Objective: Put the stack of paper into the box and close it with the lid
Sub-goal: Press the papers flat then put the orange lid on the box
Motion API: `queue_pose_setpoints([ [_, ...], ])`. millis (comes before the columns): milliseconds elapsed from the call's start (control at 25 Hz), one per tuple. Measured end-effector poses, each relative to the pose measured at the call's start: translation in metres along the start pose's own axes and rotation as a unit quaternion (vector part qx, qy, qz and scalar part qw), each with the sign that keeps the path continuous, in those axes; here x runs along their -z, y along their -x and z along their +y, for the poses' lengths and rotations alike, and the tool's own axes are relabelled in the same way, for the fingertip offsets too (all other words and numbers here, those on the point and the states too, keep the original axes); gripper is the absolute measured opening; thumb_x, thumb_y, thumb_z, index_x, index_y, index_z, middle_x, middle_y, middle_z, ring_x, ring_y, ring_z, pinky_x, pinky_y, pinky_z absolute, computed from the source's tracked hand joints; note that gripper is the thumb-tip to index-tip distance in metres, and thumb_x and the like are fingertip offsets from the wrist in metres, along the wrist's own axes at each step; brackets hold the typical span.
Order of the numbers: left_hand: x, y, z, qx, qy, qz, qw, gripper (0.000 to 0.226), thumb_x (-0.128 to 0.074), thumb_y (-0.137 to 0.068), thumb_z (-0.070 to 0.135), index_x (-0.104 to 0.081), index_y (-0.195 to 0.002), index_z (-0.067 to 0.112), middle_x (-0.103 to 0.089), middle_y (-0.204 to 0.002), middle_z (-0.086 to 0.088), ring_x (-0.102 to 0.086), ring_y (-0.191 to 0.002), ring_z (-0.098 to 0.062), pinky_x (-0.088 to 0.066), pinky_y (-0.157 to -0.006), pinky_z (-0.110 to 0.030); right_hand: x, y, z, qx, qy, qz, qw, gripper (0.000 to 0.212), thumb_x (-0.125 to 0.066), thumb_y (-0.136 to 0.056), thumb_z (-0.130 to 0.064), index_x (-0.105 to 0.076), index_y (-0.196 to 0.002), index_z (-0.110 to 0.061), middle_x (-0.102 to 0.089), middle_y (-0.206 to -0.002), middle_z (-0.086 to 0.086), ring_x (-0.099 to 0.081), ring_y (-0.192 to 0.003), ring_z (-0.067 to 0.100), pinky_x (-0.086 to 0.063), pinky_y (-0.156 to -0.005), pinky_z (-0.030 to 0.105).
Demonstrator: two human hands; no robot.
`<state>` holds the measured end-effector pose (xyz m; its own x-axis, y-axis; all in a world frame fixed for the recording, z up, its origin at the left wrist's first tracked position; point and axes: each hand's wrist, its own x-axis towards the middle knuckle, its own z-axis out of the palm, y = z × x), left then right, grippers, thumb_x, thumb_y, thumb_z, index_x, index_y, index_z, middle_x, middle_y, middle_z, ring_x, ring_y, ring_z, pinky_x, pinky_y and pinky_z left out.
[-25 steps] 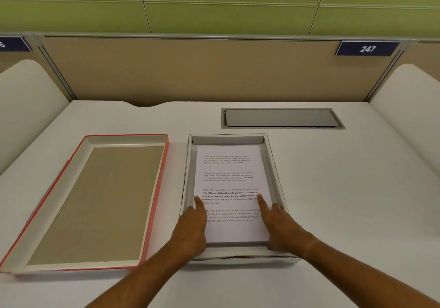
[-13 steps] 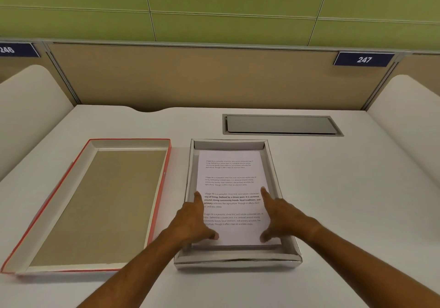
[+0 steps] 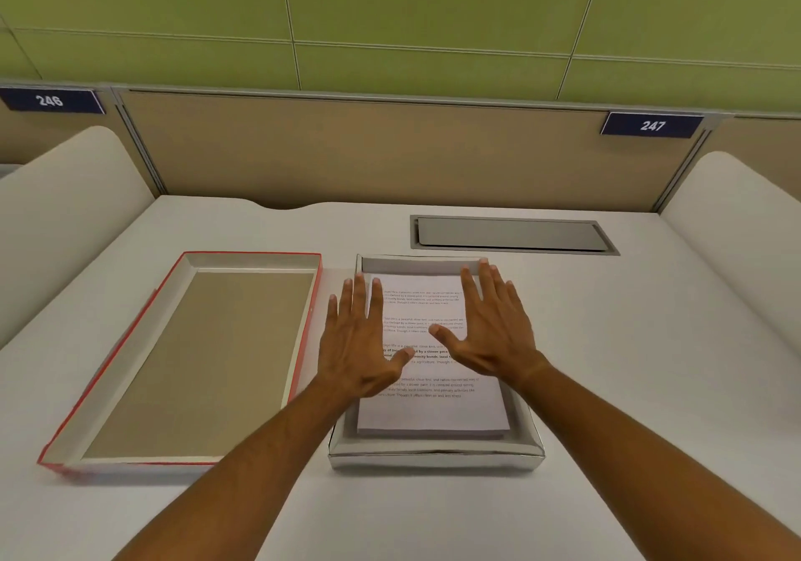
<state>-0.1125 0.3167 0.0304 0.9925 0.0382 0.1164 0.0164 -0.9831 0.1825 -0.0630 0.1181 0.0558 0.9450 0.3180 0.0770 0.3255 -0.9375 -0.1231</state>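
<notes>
A silver box (image 3: 433, 458) sits on the white desk in front of me. The stack of printed paper (image 3: 433, 413) lies flat inside it. The red-edged lid (image 3: 130, 387) rests upside down on the desk to the left of the box, its brown inside facing up. My left hand (image 3: 359, 344) is spread flat, fingers apart, over the box's left side and the paper's left edge. My right hand (image 3: 494, 326) is spread the same way over the paper's upper right part. Neither hand grips anything. I cannot tell whether the palms touch the paper.
A grey cable flap (image 3: 511, 235) is set into the desk behind the box. A tan partition (image 3: 390, 148) closes off the back, and white curved dividers (image 3: 65, 196) rise on both sides.
Both hands have moved up and forward from the paper's near end to its far half. Their pointing fingers have spread into flat open palms.
</notes>
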Motion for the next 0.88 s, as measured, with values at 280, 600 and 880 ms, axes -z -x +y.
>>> queue_pose_setpoints([
  [280, 0.021, 0.017, -0.002, 0.041, -0.048, 0.039, 0.997, 0.109, -0.025, -0.073, 0.082, 0.015, -0.153, 0.019, 0.026, -0.160, -0.010, 0.019, -0.149, -0.033, 0.007, -0.120, -0.053, 0.008, 0.010, -0.008, 0.006, 0.012, 0.034, 0.999, 0.122, 0.014, -0.058, -0.090, 0.004, -0.157, -0.020, 0.010, -0.165, 0.012, 0.010, -0.152, 0.034, 0.004, -0.123, 0.053],
  [600, 0.044, 0.064, 0.009, 0.071, -0.094, 0.023, 0.993, 0.110, -0.022, -0.072, 0.083, 0.021, -0.152, 0.020, 0.026, -0.160, -0.011, 0.021, -0.148, -0.032, 0.005, -0.120, -0.054, 0.009, 0.047, -0.023, 0.040, 0.005, 0.048, 0.998, 0.118, 0.008, -0.061, -0.089, 0.006, -0.157, -0.020, 0.012, -0.165, 0.013, 0.011, -0.151, 0.034, 0.004, -0.122, 0.055],
  [880, 0.054, 0.092, 0.008, 0.089, -0.099, 0.001, 0.991, 0.106, -0.033, -0.081, 0.077, 0.020, -0.152, 0.018, 0.023, -0.161, -0.013, 0.018, -0.149, -0.033, 0.004, -0.121, -0.052, 0.004, 0.068, -0.046, 0.054, -0.019, 0.051, 0.997, 0.119, 0.009, -0.062, -0.089, 0.003, -0.157, -0.019, 0.007, -0.165, 0.014, 0.007, -0.152, 0.035, 0.007, -0.121, 0.055],
])
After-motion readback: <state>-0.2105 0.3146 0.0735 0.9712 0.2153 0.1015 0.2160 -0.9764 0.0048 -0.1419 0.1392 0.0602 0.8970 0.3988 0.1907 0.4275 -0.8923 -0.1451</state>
